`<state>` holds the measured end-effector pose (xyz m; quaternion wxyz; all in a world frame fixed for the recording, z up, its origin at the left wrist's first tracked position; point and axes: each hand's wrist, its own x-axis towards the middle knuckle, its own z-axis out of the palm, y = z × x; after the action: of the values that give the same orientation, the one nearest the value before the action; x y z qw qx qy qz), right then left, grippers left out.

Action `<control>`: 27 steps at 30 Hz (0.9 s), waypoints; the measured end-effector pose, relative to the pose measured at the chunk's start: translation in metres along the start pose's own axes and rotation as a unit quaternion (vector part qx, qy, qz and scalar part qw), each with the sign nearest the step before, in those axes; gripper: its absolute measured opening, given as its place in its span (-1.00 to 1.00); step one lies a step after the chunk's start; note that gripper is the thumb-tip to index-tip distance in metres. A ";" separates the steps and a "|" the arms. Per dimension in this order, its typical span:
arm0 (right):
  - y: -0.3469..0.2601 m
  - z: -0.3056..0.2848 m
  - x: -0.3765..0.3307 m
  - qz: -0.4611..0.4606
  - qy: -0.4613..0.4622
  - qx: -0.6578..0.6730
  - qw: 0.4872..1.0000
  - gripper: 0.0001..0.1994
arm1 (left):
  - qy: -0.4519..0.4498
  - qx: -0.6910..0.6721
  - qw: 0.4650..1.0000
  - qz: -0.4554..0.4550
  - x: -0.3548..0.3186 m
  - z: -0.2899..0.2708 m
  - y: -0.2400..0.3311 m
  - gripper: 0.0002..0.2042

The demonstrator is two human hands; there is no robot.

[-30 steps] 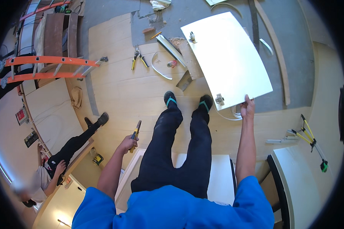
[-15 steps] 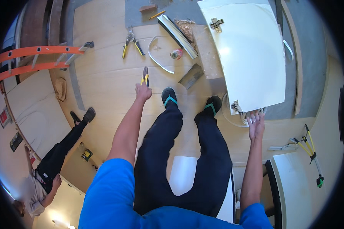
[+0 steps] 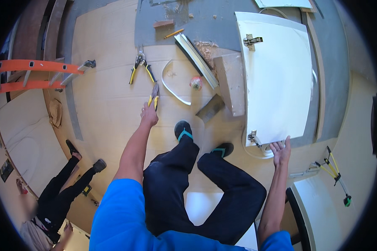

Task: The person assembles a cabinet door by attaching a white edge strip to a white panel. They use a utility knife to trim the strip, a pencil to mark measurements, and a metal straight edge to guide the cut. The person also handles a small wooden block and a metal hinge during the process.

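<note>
My left hand [image 3: 149, 115] is closed round the yellow-and-black handles of a pair of pliers [image 3: 155, 90], jaws pointing away from me. Just beyond their tip, a second hand tool with spread yellow-and-black handles [image 3: 140, 67] lies on the floor covering. At the right, a white cabinet door [image 3: 278, 79] carries a metal hinge [image 3: 250, 42] near its far left corner and another [image 3: 253, 136] near its close corner. My right hand [image 3: 280, 151] grips the door's near edge, palm up, fingers bent against it, thumb out to the side.
A curved white strip [image 3: 168, 85], a long channel piece [image 3: 197, 60], a brown block [image 3: 230, 83], a dark flat block [image 3: 210, 108] and a pencil [image 3: 174, 33] lie ahead. An orange ladder [image 3: 37, 75] and another person [image 3: 58, 201] are at left; a yellow-legged tripod [image 3: 335, 167] stands right.
The cabinet door has shifted to the right and straightened, showing more of the brown block. The pliers have come nearer the tool on the floor. My right leg has bent inward.
</note>
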<state>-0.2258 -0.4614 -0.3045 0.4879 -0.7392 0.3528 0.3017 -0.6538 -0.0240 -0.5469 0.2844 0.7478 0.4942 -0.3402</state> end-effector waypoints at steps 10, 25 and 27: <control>-0.077 0.000 -0.002 -0.372 0.193 -0.332 0.845 -0.44 | 0.205 -0.123 0.931 0.276 0.103 -0.106 0.101 -0.78; -0.087 -0.010 0.064 -0.500 0.191 0.178 0.826 -0.62 | 0.179 0.077 0.865 0.462 0.211 -0.100 0.188 -0.35; -0.084 -0.022 0.066 -0.479 0.226 0.223 0.818 -0.59 | 0.186 0.097 0.886 0.413 0.194 -0.099 0.203 -0.28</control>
<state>-0.1173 -0.4738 -0.3063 0.6290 -0.7332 0.1117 -0.2329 -0.3880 0.0864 -0.6215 0.2280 0.9576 0.1494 -0.0930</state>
